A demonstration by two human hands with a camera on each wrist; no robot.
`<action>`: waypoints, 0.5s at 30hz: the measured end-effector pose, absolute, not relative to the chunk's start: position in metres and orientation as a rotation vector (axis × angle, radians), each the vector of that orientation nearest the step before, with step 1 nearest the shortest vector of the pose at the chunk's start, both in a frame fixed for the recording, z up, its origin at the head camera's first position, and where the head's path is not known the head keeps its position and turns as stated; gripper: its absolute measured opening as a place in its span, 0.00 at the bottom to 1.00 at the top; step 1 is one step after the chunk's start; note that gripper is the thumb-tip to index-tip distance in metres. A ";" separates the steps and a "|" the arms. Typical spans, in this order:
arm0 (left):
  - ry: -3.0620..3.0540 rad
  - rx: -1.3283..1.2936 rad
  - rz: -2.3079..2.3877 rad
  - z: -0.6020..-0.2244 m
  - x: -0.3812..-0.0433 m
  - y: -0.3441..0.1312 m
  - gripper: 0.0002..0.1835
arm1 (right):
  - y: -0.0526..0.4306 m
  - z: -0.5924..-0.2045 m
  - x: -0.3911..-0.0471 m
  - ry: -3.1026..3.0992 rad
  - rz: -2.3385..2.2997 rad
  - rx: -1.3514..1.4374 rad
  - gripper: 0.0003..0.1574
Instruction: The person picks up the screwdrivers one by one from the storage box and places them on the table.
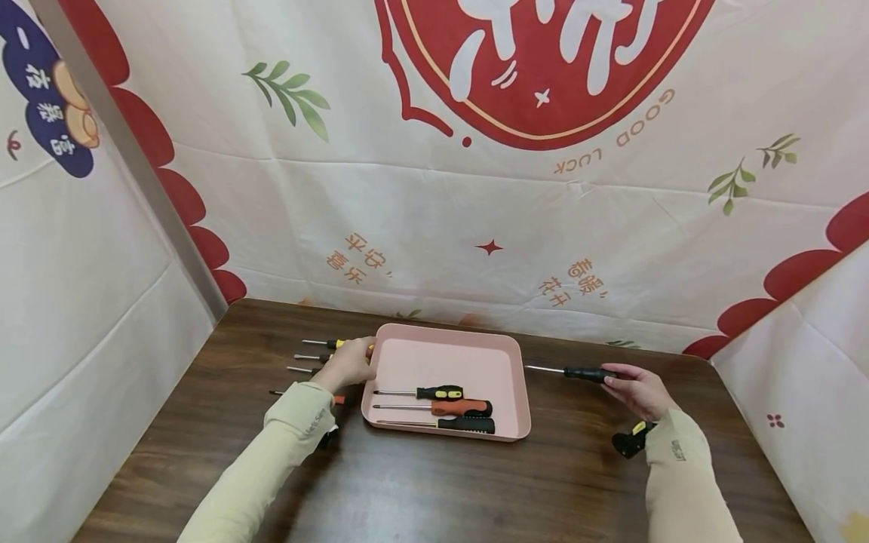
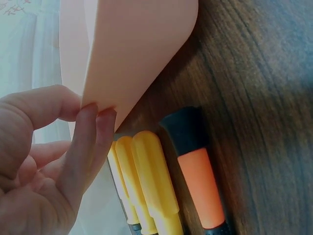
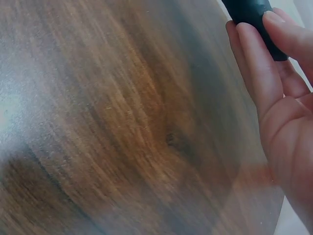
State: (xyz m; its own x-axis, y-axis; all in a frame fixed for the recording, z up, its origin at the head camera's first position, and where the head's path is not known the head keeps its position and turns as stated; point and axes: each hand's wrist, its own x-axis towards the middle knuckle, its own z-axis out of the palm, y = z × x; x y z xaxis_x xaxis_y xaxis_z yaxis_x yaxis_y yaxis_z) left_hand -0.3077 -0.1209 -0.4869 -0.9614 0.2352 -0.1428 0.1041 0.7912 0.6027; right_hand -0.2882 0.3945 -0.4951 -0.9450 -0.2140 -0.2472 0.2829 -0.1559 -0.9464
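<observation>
My left hand [image 1: 349,363] pinches the left wall of a pink tray [image 1: 441,343], thumb on one side and fingers on the other, as the left wrist view shows. Three screwdrivers lie along the tray's near side: a black-and-yellow one [image 1: 440,393], an orange one [image 1: 462,408] and a black one [image 1: 466,424]. Right of the tray, my right hand [image 1: 638,391] holds a black-handled screwdriver [image 1: 589,373] by its handle end, the shaft pointing left toward the tray. In the right wrist view its black handle [image 3: 254,22] sits between thumb and fingers.
Left of the tray lie several more screwdrivers, with yellow handles [image 2: 154,176] and an orange one [image 2: 200,188], partly behind my left hand. A black-and-yellow tool [image 1: 631,440] lies partly under my right wrist. A printed cloth [image 1: 434,226] hangs behind the wooden table [image 1: 434,490].
</observation>
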 end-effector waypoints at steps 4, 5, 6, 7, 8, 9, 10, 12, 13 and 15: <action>2.766 0.265 0.919 -0.487 -0.308 -0.121 0.35 | 0.393 -0.498 -0.288 1.819 -2.141 0.122 0.20; 2.766 0.264 0.918 -0.487 -0.308 -0.121 0.35 | 0.393 -0.498 -0.288 1.820 -2.138 0.129 0.20; 2.764 0.260 0.916 -0.487 -0.308 -0.121 0.35 | 0.393 -0.499 -0.288 1.827 -2.135 0.141 0.19; 2.763 0.257 0.914 -0.487 -0.308 -0.121 0.36 | 0.393 -0.499 -0.288 1.827 -2.131 0.145 0.20; 2.761 0.252 0.912 -0.487 -0.308 -0.121 0.36 | 0.392 -0.499 -0.288 1.826 -2.131 0.150 0.20; 2.762 0.251 0.908 -0.487 -0.309 -0.121 0.36 | 0.392 -0.500 -0.289 1.821 -2.130 0.148 0.20; 2.764 0.250 0.906 -0.487 -0.309 -0.121 0.36 | 0.391 -0.501 -0.289 1.817 -2.131 0.147 0.20; 2.766 0.255 0.908 -0.488 -0.309 -0.121 0.36 | 0.391 -0.502 -0.290 1.800 -2.140 0.143 0.21; 2.768 0.259 0.908 -0.488 -0.309 -0.122 0.37 | 0.390 -0.503 -0.290 1.789 -2.147 0.139 0.21; 2.777 0.273 0.905 -0.488 -0.309 -0.122 0.37 | 0.390 -0.504 -0.291 1.778 -2.152 0.132 0.21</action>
